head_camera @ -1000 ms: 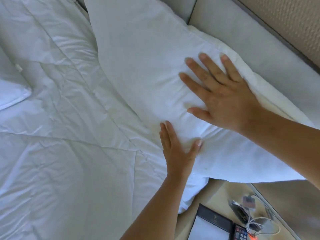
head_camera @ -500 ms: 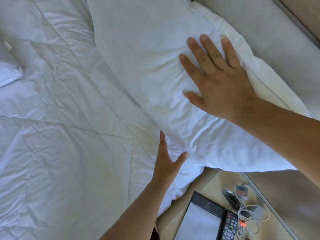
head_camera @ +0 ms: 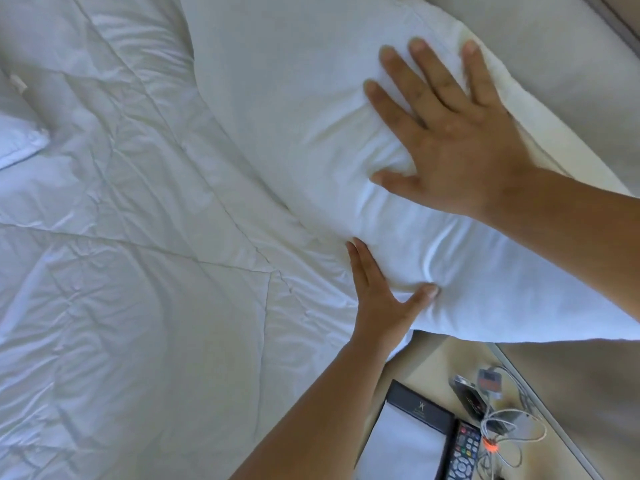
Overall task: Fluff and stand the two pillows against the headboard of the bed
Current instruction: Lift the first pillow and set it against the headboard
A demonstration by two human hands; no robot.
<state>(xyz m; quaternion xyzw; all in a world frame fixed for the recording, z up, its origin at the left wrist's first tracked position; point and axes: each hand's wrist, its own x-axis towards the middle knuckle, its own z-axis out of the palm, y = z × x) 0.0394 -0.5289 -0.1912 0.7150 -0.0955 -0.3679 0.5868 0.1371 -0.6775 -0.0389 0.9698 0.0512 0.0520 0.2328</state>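
We are at the fluffing and settling step. The pillow (head_camera: 284,98) lies slanted along the headboard (head_camera: 519,26), with its long lower edge on the duvet (head_camera: 138,289). Our right hand (head_camera: 460,133) is spread flat on its face, fingers apart, pressing a shallow dent ringed with creases. Our left hand (head_camera: 381,299), fingers straight and together with the thumb out, pushes into the lower edge where pillow meets duvet. Neither hand grips the cloth.

A creamier edge (head_camera: 554,140) shows between pillow and headboard. We take it for the second pillow, though we cannot be sure.

Next, we judge, the filling wants patting toward the middle and the pillow wants tipping more upright. It looks soft enough to slump, so the base needs tucking in firmly.

The case is smooth, white and finely woven. The duvet is quilted, with stitched seams and many crumples. The headboard is padded, matte and grey-beige. Beside the bed, a tabletop (head_camera: 440,358) carries a remote (head_camera: 462,455) and tangled cables (head_camera: 516,431).
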